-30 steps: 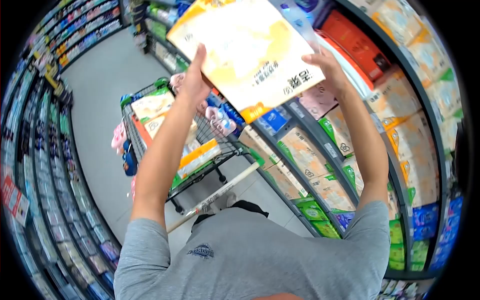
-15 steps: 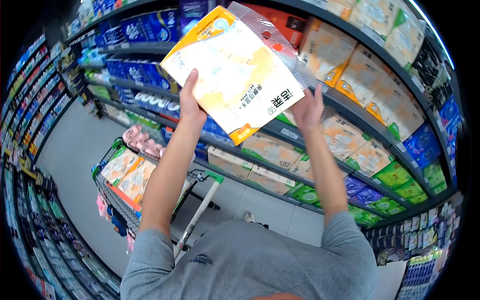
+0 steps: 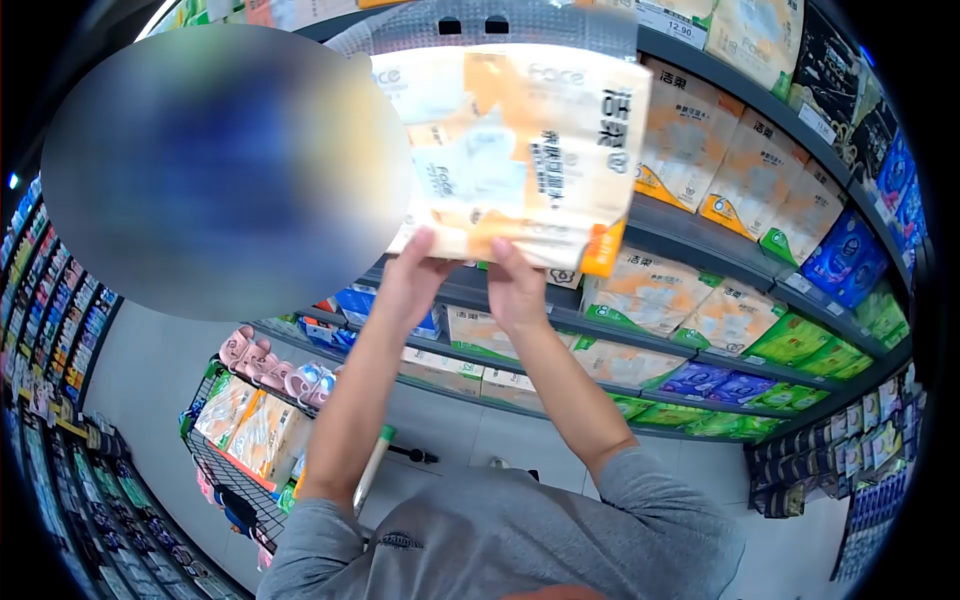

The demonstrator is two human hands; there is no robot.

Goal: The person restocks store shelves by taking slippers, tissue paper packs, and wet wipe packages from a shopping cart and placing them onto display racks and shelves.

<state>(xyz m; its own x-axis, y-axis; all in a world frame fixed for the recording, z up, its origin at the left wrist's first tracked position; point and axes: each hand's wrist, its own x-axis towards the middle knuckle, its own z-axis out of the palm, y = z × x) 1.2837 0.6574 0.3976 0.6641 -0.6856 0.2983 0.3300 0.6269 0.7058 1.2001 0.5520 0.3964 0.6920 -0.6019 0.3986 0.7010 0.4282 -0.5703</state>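
1. Cream-and-orange rectangular plastic tissue pack (image 3: 520, 170): pale-blue patches, black characters, solid orange corner.
2. Grey short-sleeved fabric T-shirt (image 3: 540, 530): plain, with a small dark chest print.
3. Black wire-mesh shopping cart (image 3: 222, 478): green corner trim.
4. Pale-pink moulded slippers (image 3: 262, 362): some blue and white detail.
5. Glossy rectangular plastic shelf packs (image 3: 790, 340): vivid green.

The held pack (image 3: 525, 165) reads "洁柔" and "Face"; a price tag (image 3: 672, 25), "12.90".

A grey tiled floor (image 3: 700, 465) crosses the lower frame between stocked dark shelving (image 3: 690, 236) at right and racks (image 3: 62, 290) along the left edge.
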